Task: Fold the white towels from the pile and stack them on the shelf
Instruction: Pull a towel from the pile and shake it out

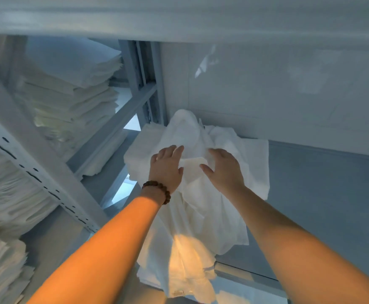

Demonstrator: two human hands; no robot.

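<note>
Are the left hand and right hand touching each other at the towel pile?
Apart. The head view shows white towel between the left hand and the right hand; their thumbs do not meet.

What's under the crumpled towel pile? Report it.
The crumpled towel pile lies on the grey shelf, its front hanging over the edge. The left hand and right hand rest on top. Anything beneath the cloth is hidden.

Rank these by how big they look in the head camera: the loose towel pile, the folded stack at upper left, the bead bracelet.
1. Loose towel pile, though it lies nearer the camera, so this is unsure.
2. Folded stack.
3. Bead bracelet, clearly smallest.
</note>
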